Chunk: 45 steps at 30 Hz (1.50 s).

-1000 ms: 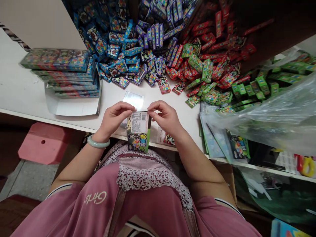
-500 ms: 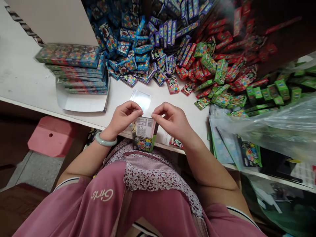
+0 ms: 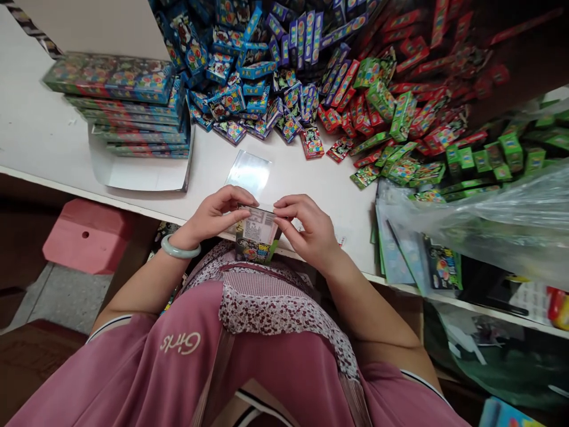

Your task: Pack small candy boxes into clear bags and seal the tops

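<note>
While the left hand and right hand pinch the top corners of the dark printed packet, just below centre of the frame, I'd keep both grips level and light, fingertips right on the edge, so it doesn't skew or crease imo.

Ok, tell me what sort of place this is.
Probably a packing workspace: small cartons heaped roughly by colour, long printed boxes in a stack, and a labelled package held at a white table.
</note>
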{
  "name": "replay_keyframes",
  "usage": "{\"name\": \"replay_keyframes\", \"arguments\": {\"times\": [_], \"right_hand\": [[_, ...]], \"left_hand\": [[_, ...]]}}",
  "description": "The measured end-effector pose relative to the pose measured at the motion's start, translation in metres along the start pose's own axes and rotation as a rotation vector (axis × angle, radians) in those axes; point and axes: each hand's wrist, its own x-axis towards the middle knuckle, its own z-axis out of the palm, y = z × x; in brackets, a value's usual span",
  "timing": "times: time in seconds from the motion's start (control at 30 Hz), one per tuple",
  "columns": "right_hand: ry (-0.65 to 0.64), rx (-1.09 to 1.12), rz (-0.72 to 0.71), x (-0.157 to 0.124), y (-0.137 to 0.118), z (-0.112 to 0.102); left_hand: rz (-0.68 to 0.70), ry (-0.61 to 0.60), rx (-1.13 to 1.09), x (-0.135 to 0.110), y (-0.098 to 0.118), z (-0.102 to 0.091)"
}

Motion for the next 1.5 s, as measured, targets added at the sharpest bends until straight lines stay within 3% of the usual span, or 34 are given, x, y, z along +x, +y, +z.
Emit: {"name": "replay_keyframes", "arguments": {"times": [0.23,0.5,0.73,0.93,1.2,1.5], "right_hand": [[0.136,-0.031,-0.020,-0.009,0.003,0.010],[0.275,0.171,0.103,0.017,-0.003,-0.014],[0.244,0.339,0.228,0.007,0.007,-0.009],[0.190,0.242,0.262,0.000,0.002,-0.005],[0.184,0.116,0.147,-0.004,-0.001,-0.008],[0.147,0.151,0.175,-0.006,-0.003,-0.005]], "left_hand": [[-0.020,0.048,-0.139,-0.001,-0.002,0.014],[0.176,0.162,-0.102,0.026,0.025,0.031],[0.092,0.214,-0.108,0.018,0.017,0.036],[-0.022,0.216,-0.041,0.009,0.017,0.029],[0.081,0.116,0.074,0.006,0.019,0.025],[0.167,0.047,0.133,0.008,0.025,0.022]]}}
